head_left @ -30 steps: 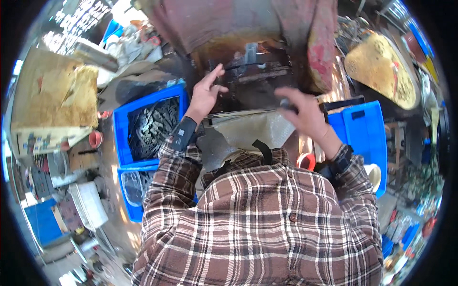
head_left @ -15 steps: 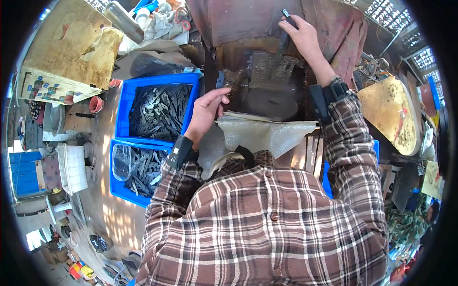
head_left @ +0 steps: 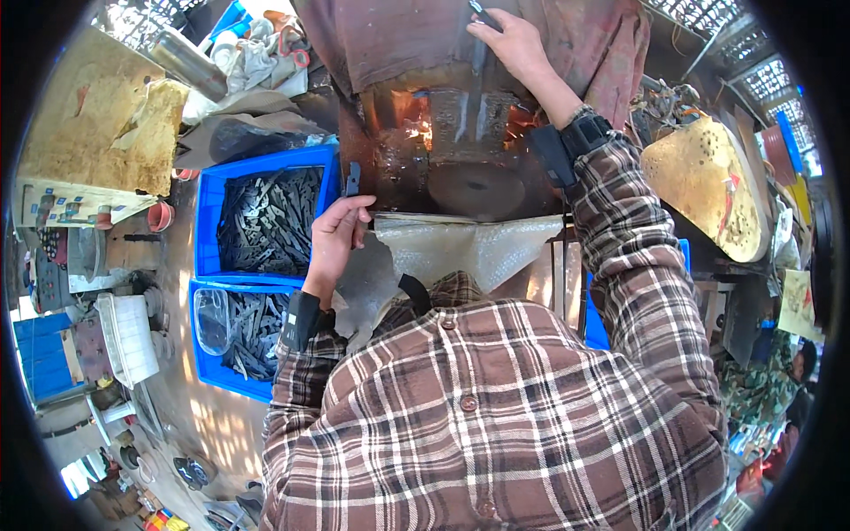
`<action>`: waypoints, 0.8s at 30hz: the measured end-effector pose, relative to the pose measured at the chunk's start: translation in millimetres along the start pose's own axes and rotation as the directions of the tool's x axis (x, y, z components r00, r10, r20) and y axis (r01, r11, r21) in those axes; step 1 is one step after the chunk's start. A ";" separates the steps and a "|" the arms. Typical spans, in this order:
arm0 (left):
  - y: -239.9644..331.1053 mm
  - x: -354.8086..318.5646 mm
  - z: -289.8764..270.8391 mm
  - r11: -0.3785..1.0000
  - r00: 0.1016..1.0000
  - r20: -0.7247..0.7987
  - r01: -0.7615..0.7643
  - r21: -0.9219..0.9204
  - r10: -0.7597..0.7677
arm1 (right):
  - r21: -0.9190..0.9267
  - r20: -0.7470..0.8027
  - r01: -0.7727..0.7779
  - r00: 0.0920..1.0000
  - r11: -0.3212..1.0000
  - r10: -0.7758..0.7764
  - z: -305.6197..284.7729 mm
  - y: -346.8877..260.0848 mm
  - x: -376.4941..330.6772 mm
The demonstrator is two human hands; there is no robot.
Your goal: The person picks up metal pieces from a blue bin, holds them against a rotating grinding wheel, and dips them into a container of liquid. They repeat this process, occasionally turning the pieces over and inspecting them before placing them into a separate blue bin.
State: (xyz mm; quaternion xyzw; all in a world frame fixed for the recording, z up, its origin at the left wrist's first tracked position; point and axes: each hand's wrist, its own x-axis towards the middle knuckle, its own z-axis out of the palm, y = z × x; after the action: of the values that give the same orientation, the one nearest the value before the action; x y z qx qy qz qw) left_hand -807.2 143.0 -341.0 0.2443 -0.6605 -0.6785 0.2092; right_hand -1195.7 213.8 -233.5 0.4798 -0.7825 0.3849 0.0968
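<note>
Pinching a strip (head_left: 352, 180), the left hand (head_left: 335, 234) has a blue bin (head_left: 209, 228) to its left; the right hand (head_left: 518, 46), well apart and farther forward, grips a handle (head_left: 482, 14).

Stained box, knobs on front panel (head_left: 88, 119); red cup (head_left: 160, 216) near it, metal cylinder (head_left: 189, 62) by its far right corner, pale rags (head_left: 261, 66) next to that. White tub (head_left: 131, 336) far left. Sun patches on floor (head_left: 217, 420). Right: spotted yellowish board (head_left: 695, 190), person in camouflage (head_left: 753, 394).
</note>
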 end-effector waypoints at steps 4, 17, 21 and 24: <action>-1.3 -4.8 -1.4 0.999 1.000 -0.012 0.016 0.048 -0.015 | 0.108 -0.132 0.007 0.991 0.994 0.008 -2.3 -8.9 -13.9; 1.8 22.7 11.8 0.924 0.954 -0.057 -0.269 0.273 0.295 | 0.349 0.447 -0.735 0.675 0.581 0.587 -5.4 -2.9 -179.1; 7.2 35.8 24.8 0.900 0.948 0.006 -0.303 0.315 0.317 | 0.567 0.520 -0.743 0.658 0.355 0.545 -9.1 -9.5 -204.0; 7.2 44.4 37.3 0.908 0.959 0.068 -0.281 0.309 0.274 | 0.548 0.461 -0.720 0.685 0.427 0.564 -9.9 -17.3 -215.5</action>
State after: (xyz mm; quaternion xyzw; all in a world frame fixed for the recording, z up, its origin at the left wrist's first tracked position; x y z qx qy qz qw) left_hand -865.3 145.4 -336.0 0.1705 -0.7908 -0.5301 0.2540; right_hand -1071.4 362.2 -330.1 0.1787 -0.7056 0.6026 -0.3272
